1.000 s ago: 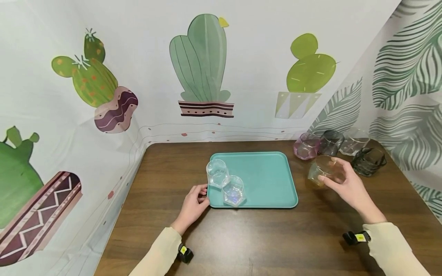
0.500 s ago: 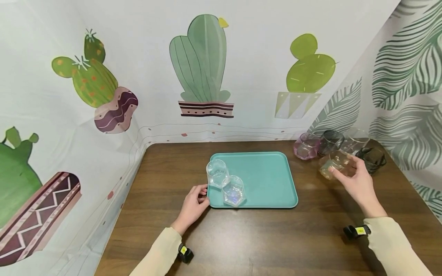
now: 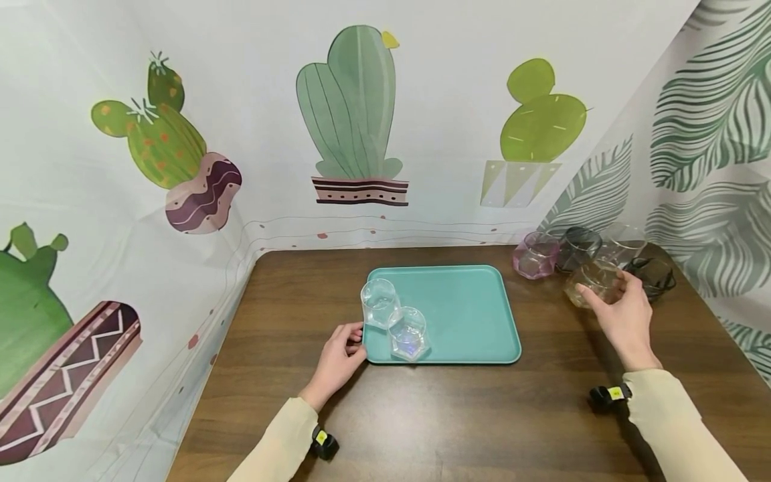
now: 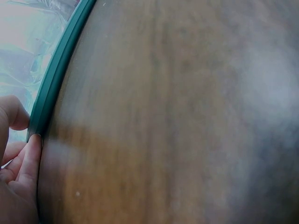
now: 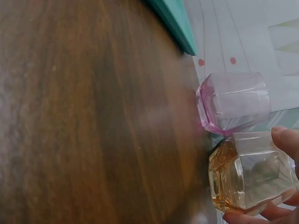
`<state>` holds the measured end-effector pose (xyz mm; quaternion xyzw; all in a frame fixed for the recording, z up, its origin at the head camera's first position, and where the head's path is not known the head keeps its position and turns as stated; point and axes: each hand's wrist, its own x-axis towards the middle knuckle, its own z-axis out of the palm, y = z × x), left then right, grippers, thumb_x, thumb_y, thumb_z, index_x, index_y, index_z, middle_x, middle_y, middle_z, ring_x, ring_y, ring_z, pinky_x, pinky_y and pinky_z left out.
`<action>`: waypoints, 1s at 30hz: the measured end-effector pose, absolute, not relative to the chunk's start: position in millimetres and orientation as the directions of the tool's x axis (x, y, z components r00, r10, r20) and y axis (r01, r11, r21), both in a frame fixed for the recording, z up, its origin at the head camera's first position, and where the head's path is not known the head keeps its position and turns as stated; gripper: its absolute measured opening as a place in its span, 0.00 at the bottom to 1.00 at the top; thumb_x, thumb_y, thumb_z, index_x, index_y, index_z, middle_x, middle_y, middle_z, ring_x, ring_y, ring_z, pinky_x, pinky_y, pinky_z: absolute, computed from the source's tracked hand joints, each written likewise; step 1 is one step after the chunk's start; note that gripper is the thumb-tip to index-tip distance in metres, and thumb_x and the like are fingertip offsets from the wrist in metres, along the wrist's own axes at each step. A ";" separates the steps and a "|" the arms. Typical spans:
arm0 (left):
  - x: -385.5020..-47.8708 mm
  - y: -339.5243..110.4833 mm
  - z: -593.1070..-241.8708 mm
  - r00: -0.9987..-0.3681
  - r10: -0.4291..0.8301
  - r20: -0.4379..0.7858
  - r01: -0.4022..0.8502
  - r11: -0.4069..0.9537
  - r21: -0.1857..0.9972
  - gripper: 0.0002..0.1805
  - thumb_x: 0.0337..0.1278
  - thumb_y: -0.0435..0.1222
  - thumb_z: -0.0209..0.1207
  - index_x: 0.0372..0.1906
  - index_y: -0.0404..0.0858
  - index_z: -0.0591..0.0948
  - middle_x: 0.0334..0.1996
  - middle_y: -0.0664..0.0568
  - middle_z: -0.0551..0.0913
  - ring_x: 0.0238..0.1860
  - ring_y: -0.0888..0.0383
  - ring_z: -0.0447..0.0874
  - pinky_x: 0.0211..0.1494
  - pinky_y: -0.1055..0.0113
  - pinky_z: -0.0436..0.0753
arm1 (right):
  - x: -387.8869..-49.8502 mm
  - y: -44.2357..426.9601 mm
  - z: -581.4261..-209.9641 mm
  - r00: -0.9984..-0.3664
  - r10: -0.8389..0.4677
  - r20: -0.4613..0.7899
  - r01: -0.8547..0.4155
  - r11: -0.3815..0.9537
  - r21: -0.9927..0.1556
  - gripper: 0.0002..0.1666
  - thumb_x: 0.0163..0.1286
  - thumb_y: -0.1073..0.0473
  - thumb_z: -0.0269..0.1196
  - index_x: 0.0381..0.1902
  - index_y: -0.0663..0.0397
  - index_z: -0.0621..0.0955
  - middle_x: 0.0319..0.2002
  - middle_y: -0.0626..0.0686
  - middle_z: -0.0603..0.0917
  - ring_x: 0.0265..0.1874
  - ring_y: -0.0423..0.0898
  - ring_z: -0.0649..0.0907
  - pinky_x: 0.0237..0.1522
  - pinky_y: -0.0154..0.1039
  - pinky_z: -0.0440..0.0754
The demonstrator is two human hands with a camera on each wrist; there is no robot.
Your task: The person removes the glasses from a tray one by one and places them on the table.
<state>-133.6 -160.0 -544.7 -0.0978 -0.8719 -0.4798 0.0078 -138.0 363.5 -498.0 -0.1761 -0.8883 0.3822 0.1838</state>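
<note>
Yellow label [image 3: 321,438] on the left wrist camera [image 3: 326,445], too tiny for me to read. The left hand [image 3: 337,358] pinches the rim of the teal tray [image 3: 464,314], unmoved since a second ago. Further right, the amber glass [image 5: 254,175] has travelled back and rightward, near the pink glass [image 5: 238,101], pinched between the right hand's [image 3: 626,318] thumb and fingers. The right wrist camera's [image 3: 602,397] yellow tag [image 3: 616,393] is illegible too.

The head view looks forward and down from above; close wrist views share with it the tray [image 4: 60,60] at the left fingers [image 4: 31,161] and amber glass [image 5: 261,168] at the right fingers [image 5: 288,141].
</note>
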 end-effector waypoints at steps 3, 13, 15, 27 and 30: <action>-133.5 -159.7 -545.4 -0.980 0.164 0.109 0.179 0.512 0.840 0.26 0.55 0.25 0.60 0.63 0.33 0.80 0.48 0.46 0.80 0.50 0.54 0.81 0.52 0.67 0.88 | -139.7 363.5 -499.8 -0.864 0.463 0.197 0.178 0.647 -0.742 0.49 0.72 0.48 0.67 0.77 0.71 0.60 0.62 0.76 0.72 0.56 0.72 0.73 0.61 0.69 0.69; -133.2 -159.8 -547.0 -0.980 0.168 0.109 0.181 0.510 0.841 0.27 0.56 0.25 0.60 0.63 0.33 0.80 0.48 0.46 0.80 0.50 0.54 0.81 0.52 0.67 0.88 | -145.3 362.8 -503.3 -0.846 0.493 0.204 0.198 0.645 -0.738 0.48 0.70 0.50 0.69 0.76 0.72 0.61 0.61 0.77 0.71 0.60 0.74 0.70 0.63 0.68 0.68; -133.3 -160.0 -547.3 -0.979 0.170 0.115 0.187 0.507 0.842 0.26 0.55 0.25 0.60 0.63 0.33 0.80 0.48 0.46 0.80 0.49 0.54 0.81 0.51 0.67 0.88 | -146.1 363.5 -504.2 -0.844 0.498 0.201 0.203 0.642 -0.739 0.49 0.70 0.50 0.69 0.75 0.72 0.61 0.61 0.77 0.71 0.60 0.74 0.70 0.63 0.68 0.68; -134.1 -160.4 -546.1 -0.980 0.165 0.113 0.183 0.514 0.838 0.26 0.55 0.25 0.60 0.63 0.32 0.80 0.48 0.45 0.80 0.49 0.53 0.81 0.51 0.67 0.88 | -146.0 358.9 -502.9 -0.816 0.545 0.191 0.225 0.604 -0.764 0.48 0.70 0.50 0.69 0.73 0.71 0.60 0.64 0.73 0.70 0.60 0.69 0.72 0.61 0.63 0.70; -134.3 -160.5 -545.6 -0.980 0.167 0.111 0.183 0.513 0.838 0.26 0.56 0.25 0.60 0.63 0.32 0.80 0.48 0.45 0.80 0.49 0.53 0.81 0.51 0.67 0.88 | -144.9 359.4 -503.1 -0.817 0.534 0.218 0.209 0.626 -0.751 0.47 0.70 0.52 0.69 0.74 0.73 0.61 0.62 0.75 0.69 0.61 0.70 0.70 0.63 0.65 0.67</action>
